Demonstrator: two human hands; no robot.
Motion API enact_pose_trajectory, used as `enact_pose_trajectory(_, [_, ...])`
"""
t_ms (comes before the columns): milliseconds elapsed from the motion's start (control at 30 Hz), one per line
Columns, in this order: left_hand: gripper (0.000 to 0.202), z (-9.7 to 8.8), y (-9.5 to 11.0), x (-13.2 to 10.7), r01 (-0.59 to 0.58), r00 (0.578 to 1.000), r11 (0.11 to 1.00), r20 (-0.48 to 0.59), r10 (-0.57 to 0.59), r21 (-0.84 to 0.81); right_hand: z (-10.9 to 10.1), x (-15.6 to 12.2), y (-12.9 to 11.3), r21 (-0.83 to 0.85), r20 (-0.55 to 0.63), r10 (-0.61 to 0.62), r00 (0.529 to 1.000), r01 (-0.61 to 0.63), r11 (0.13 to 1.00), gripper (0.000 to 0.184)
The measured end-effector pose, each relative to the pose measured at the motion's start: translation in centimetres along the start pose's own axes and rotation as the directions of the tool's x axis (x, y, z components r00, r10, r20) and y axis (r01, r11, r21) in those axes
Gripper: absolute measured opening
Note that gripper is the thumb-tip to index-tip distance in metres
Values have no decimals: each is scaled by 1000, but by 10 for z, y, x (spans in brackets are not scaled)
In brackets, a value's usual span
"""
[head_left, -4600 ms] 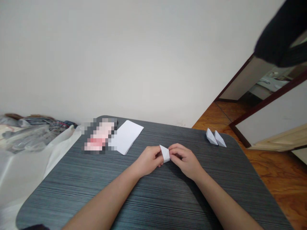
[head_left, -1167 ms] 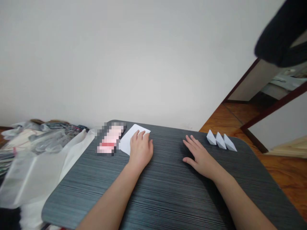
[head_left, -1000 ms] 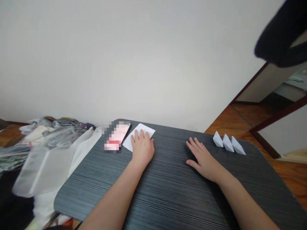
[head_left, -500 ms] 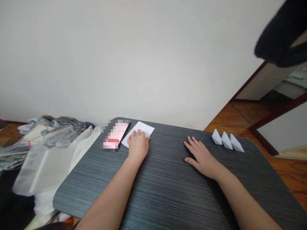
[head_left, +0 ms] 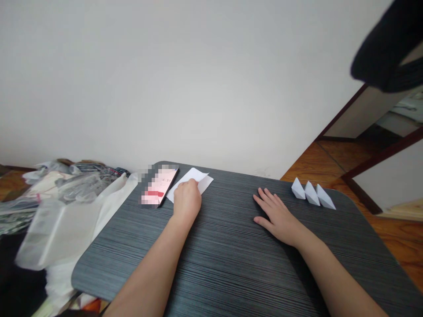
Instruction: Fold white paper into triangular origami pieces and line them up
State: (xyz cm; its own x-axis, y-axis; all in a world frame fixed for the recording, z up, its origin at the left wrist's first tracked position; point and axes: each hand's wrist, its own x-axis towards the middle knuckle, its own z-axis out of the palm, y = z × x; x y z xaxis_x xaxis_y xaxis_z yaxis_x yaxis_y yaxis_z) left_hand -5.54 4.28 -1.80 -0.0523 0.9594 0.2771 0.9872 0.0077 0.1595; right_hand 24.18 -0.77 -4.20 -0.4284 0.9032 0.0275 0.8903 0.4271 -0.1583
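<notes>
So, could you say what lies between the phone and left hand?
A white paper sheet, under the left hand, beside the phone, in the head view.

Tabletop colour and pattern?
The tabletop is dark charcoal grey with fine, lighter parallel streaks, like a wood-grain laminate. It shows best in the head view.

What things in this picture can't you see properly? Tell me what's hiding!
From the head camera:
- Phone: its screen is pixelated, so it can't be read.
- White paper: the left hand covers part of it.
- Dark object: blurred and cut off by the top-right edge, so what it is can't be told.
- Plastic bag: blurred, so its details are unclear.
</notes>
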Motion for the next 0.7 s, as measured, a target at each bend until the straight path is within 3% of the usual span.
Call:
enact_pose_trajectory(133, [32,-9,1,1,50,987,998,-149,-55,-38,-1,0,0,-14,7,3,1000,-3,1000,66])
enact_pose_trajectory(233, [29,-14,5,-2,44,962,985,-260,-88,-170,-2,-1,0,-17,9,4,1000,-4,1000,65])
enact_pose_trajectory(300, [27,-16,11,-7,1,960,958,-267,-80,-287,-1,-1,0,-13,6,5,1000,-5,1000,65])
enact_pose_trajectory(500, [18,-13,32,-27,-110,986,749,-168,-1,-653,1,0,1,14,3,11,1000,-11,1000,66])
enact_pose_trajectory(600, [19,-10,40,-30,2,1000,575,12,14,-818,0,0,1,43,-9,13,1000,-13,999,66])
enact_pose_trajectory(700, [20,-6,45,-29,133,987,381,159,38,-915,-5,1,-1,138,-61,15,998,-6,990,56])
